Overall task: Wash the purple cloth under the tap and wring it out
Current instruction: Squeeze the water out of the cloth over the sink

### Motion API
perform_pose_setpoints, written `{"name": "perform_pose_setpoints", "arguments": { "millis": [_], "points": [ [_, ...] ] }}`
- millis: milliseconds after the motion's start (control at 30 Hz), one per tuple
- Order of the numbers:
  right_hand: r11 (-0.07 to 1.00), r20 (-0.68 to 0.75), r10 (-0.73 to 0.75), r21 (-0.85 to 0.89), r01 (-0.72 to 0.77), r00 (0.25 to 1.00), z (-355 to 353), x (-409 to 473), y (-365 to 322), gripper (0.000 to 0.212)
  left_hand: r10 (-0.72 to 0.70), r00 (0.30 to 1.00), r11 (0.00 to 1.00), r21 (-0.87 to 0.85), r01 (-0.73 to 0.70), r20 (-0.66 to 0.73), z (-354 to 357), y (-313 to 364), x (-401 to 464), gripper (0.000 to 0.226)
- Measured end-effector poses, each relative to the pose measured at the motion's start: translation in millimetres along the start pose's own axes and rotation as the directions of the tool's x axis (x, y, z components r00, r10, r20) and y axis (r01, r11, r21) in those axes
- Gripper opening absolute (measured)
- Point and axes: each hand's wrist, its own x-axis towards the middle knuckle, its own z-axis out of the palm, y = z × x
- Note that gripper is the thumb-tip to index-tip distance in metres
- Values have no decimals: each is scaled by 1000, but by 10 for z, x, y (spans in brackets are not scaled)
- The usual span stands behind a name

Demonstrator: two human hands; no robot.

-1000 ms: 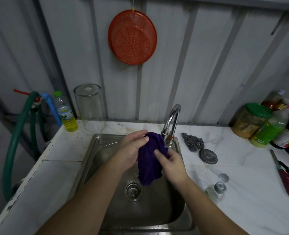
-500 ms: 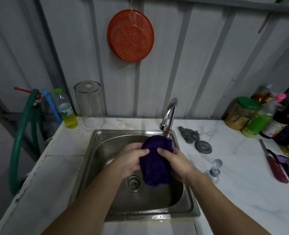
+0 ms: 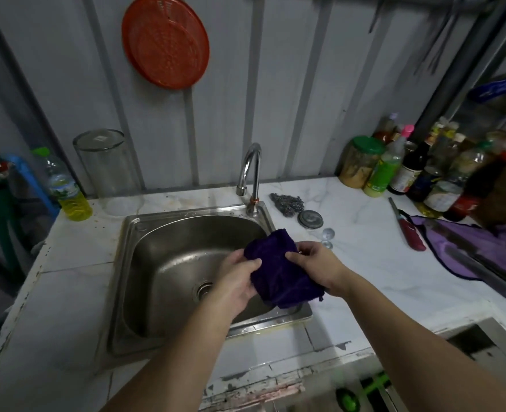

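Purple cloth [image 3: 278, 269] gripped by both hands over sink's [image 3: 144, 233] right rim.

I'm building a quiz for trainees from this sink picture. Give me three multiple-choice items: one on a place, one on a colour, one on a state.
1. Where is the purple cloth?
A. over the sink's right side
B. on the counter by the bottles
C. hanging on the wall

2. What colour is the round strainer on the wall?
A. green
B. orange-red
C. white

3. How is the cloth held?
A. by the left hand only
B. by the right hand only
C. by both hands

Answers:
1 A: it hangs above the sink near the right rim.
2 B: its mesh is orange-red.
3 C: the left hand and right hand each grip a side.
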Motion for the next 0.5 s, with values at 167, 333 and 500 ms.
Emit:
{"name": "perform_pose_setpoints", "arguments": {
  "millis": [167, 333, 500],
  "points": [
    [957, -15, 44, -288, -46, 999, -273, -11, 285, 14, -101, 986, 995, -8, 101, -133, 232, -536, 32, 29],
    [889, -9, 100, -448, -93, 995, -335, 52, 814, 6, -107, 962, 993, 20, 116, -253, 347, -1001, 111, 32],
    [774, -35, 127, -622, -121, 991, -269, 56, 1274, 29, -40, 943, 979, 174, 102, -331, 336, -1357, 137, 59]
  ]
}}
